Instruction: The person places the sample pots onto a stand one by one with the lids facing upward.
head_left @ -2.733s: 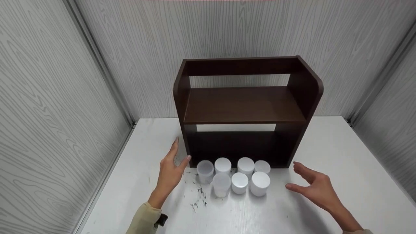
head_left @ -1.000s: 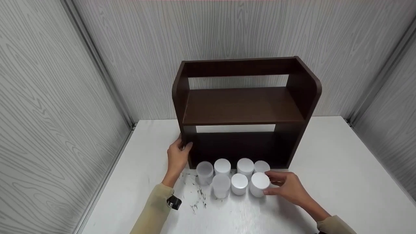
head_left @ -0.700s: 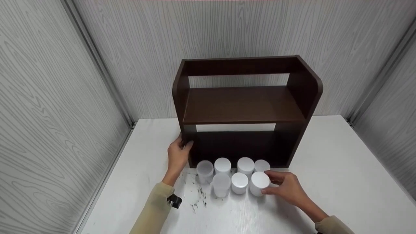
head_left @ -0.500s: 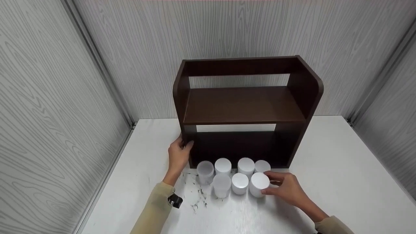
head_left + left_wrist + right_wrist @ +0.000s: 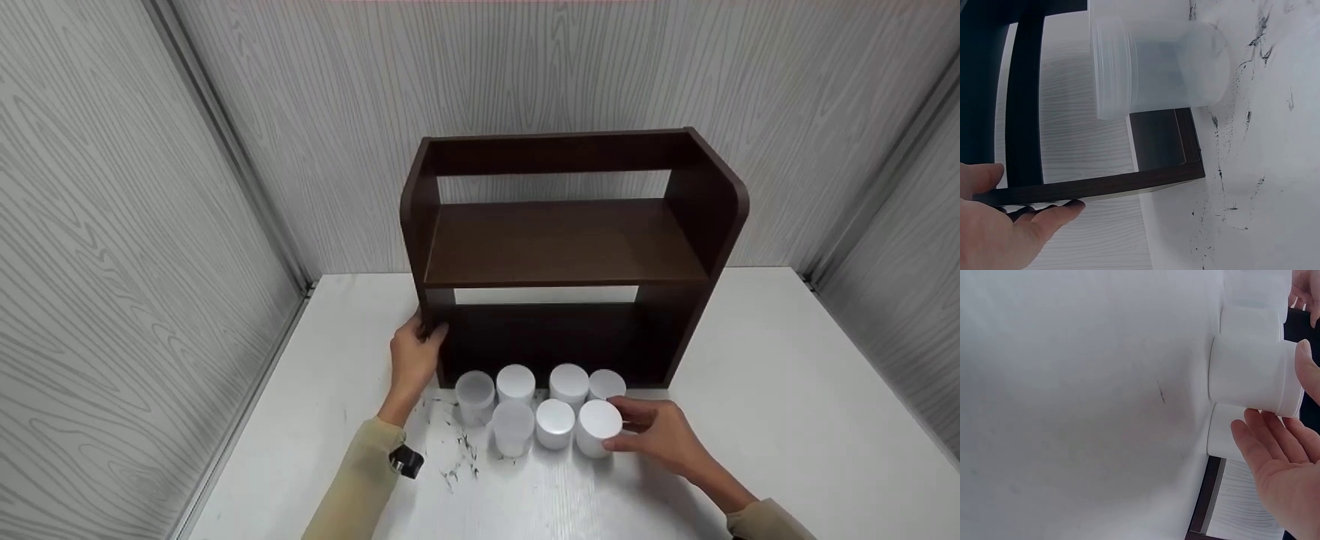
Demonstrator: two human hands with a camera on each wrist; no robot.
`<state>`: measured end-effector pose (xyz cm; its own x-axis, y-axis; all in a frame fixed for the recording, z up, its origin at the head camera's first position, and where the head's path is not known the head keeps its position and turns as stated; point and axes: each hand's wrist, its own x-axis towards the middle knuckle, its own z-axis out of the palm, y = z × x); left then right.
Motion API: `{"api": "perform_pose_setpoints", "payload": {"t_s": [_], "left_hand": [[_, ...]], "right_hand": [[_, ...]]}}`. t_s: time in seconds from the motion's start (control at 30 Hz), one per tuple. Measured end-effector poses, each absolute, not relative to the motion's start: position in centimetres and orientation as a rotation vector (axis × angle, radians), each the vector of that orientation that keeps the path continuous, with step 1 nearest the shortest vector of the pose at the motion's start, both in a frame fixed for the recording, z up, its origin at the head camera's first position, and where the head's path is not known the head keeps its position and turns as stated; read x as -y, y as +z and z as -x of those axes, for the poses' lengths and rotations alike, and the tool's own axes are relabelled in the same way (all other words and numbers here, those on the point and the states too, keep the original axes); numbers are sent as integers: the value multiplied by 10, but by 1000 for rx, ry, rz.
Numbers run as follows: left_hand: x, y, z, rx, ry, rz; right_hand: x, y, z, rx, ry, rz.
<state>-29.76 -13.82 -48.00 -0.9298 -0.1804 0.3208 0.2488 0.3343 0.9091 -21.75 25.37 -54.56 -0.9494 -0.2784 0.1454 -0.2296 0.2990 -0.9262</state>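
A dark brown two-tier shelf [image 5: 566, 244] stands upright on the table. The left hand [image 5: 412, 360] grips its left side panel, thumb on the inner side and fingers outside; the left wrist view shows this hand [image 5: 1010, 225] around the panel edge [image 5: 1100, 187]. In front of the shelf stand several lidded jars in two rows, some white, some translucent. The right hand [image 5: 664, 435] has thumb and fingers about the front right white jar [image 5: 599, 427]. In the right wrist view, the right hand [image 5: 1286, 461] has its thumb at the lid of that jar [image 5: 1249, 374] and fingers along its side.
A translucent jar [image 5: 475, 397] stands at the left end of the back row, near the shelf's left panel. Dark scuff marks [image 5: 465, 446] lie on the white table [image 5: 525, 502]. Grey wood-grain walls [image 5: 360, 90] rise at the back and both sides.
Since the earliest frame, the left hand has moved onto the shelf's left panel and the right hand has moved left to the front right jar. Over the last half second, little differs.
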Motion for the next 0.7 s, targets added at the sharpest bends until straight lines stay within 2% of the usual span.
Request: {"api": "perform_pose_setpoints", "payload": {"t_s": [0.7], "left_hand": [[138,-482,299,2221,-1683,57]], "right_hand": [[-251,-550,218,-2411,-1814,461]]}}
